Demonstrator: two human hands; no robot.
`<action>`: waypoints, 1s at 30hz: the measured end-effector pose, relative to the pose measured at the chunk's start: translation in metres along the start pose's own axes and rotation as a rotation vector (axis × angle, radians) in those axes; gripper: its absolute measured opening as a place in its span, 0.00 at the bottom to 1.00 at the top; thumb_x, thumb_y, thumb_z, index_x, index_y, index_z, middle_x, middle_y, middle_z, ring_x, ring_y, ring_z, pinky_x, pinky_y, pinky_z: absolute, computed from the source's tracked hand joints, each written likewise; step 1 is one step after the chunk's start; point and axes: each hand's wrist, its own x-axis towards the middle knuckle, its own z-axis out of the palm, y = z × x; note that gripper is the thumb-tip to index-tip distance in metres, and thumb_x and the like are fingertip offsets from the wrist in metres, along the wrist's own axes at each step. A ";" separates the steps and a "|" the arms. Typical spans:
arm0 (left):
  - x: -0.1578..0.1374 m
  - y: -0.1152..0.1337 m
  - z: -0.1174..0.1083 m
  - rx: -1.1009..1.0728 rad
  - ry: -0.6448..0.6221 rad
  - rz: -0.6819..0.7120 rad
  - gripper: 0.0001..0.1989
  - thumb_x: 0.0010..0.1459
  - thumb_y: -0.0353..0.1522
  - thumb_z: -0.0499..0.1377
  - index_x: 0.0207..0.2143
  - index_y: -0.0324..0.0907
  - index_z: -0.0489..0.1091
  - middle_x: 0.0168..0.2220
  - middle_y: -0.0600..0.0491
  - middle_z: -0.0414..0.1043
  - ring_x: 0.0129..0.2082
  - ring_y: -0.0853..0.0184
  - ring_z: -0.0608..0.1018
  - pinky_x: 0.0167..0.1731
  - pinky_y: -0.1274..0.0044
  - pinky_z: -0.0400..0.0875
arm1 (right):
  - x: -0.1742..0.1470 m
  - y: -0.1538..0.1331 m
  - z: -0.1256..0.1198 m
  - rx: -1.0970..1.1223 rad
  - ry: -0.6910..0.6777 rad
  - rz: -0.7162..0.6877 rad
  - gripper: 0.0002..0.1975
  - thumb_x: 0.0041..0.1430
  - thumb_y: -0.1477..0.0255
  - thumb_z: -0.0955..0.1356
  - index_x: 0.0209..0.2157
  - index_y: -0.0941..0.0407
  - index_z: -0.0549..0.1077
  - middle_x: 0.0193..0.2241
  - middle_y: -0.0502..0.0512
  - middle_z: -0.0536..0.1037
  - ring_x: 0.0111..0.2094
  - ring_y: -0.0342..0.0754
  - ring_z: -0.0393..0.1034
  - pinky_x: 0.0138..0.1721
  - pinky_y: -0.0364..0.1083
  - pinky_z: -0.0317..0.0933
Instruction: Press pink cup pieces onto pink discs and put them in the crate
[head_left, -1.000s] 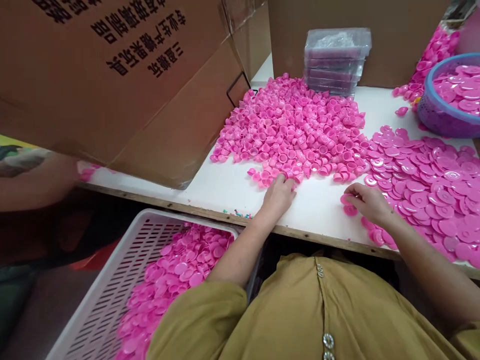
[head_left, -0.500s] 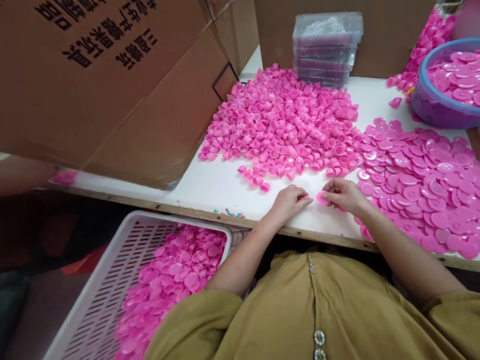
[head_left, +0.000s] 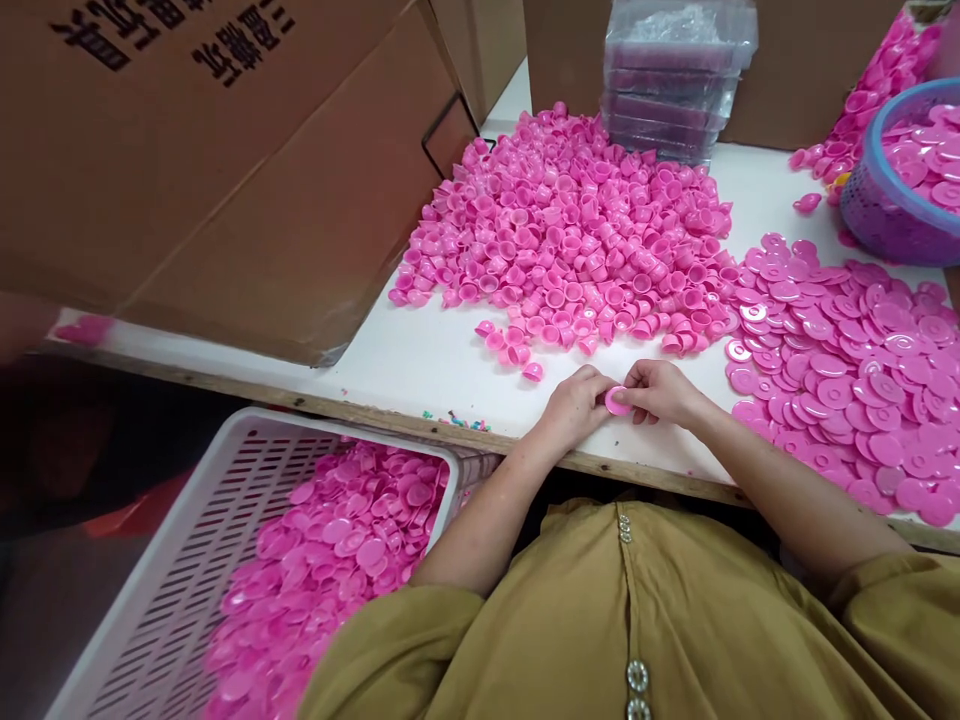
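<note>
Between my two hands is a small pink toy saucer [head_left: 617,401], tilted with its round face toward me. My right hand [head_left: 657,391] pinches its right edge between thumb and fingers. My left hand [head_left: 576,404] is closed against the saucer's left side, and whatever lies inside its fingers is hidden. Just beyond the hands spreads a heap of small pink toy cups [head_left: 562,235], with a stray cup [head_left: 532,372] near my left hand. To the right lies a wide pile of pink saucers [head_left: 847,375].
A white slatted basket [head_left: 247,425] holding pink pieces stands below the table edge. The large cardboard box [head_left: 300,230] blocks the left side. Behind the cups are stacked clear packages [head_left: 675,85]. A blue basket [head_left: 870,165] of saucers sits at the far right.
My right hand has moved left with the saucer, bringing it against my left hand. The view has shifted slightly. A blurred hand at the far left has moved further left.
</note>
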 end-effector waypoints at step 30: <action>0.009 -0.003 -0.008 -0.073 -0.011 -0.103 0.10 0.51 0.39 0.64 0.29 0.41 0.75 0.29 0.53 0.72 0.29 0.68 0.73 0.30 0.78 0.64 | 0.004 -0.016 0.004 -0.085 -0.066 0.029 0.11 0.57 0.76 0.72 0.29 0.57 0.64 0.15 0.42 0.70 0.14 0.39 0.69 0.12 0.34 0.56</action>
